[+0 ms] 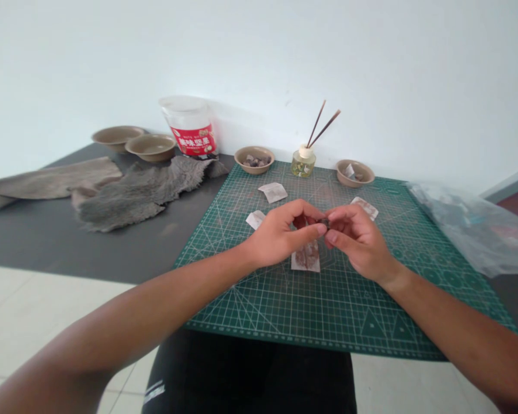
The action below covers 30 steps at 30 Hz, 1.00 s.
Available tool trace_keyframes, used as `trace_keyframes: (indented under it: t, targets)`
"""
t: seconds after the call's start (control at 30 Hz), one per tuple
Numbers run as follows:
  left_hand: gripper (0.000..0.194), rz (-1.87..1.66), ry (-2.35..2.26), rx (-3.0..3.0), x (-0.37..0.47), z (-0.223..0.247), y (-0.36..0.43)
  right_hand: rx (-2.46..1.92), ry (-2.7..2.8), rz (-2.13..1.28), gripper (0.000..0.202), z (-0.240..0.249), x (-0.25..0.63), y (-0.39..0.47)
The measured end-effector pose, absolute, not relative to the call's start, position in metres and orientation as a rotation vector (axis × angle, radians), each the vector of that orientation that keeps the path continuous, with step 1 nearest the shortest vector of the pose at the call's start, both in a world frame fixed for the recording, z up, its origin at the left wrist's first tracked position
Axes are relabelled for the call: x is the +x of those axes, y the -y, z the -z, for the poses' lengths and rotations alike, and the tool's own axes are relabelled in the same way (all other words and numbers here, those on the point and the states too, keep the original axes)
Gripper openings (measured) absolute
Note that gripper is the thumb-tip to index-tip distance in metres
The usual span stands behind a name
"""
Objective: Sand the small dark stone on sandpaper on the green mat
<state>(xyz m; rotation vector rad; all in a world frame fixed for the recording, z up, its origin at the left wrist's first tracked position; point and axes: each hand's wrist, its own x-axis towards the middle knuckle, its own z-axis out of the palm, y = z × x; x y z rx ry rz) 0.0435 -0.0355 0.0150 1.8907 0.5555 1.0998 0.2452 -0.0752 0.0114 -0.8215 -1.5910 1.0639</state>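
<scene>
My left hand (280, 233) and my right hand (358, 238) meet above the middle of the green cutting mat (259, 299). Thumbs and fingertips of both are pinched round a small dark piece (325, 222), mostly covered by the fingers, so its kind is unclear. Just below lies a white paper square (305, 261) with brown stains, partly hidden by my left hand. Other paper pieces lie around: one behind (273, 192), a second paper piece (255, 219) by my left wrist, and a stained paper piece (366, 207) behind my right hand.
A bowl of dark chunks (254, 161), a reed diffuser (303, 162) and a bowl with a small packet (354, 173) line the wall. Left are two bowls (151, 148), a plastic tub (192, 129) and grey cloths (125, 198). A clear plastic bag (479, 224) lies right.
</scene>
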Motion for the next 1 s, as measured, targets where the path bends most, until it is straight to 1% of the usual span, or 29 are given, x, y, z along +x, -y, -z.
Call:
trace_keyframes:
  t: [0.2, 0.43, 0.8, 0.87, 1.0]
  targets:
    - [0.021, -0.964, -0.371, 1.500, 0.0459, -0.0086, 0.0286, -0.812, 1.623, -1.024, 0.023, -0.0097, 0.2446, 0.0758]
    - [0.023, -0.908, -0.344, 1.359, 0.0449, -0.0117, 0.0305, -0.849, 1.722, -0.827, 0.023, -0.0090, 0.2453, 0.0760]
    - [0.019, -0.986, -0.374, 1.418, 0.0478, -0.0121, 0.0318, -0.897, 1.772, -0.698, 0.029, -0.0055, 0.2458, 0.0776]
    - [0.019, -0.992, -0.393, 1.450, 0.0472, -0.0123, 0.0309, -0.877, 1.790, -0.643, 0.027, -0.0066, 0.2463, 0.0773]
    - [0.020, -0.997, -0.445, 1.506, 0.0465, -0.0126, 0.0297, -0.837, 1.904, -0.427, 0.020, -0.0121, 0.2479, 0.0764]
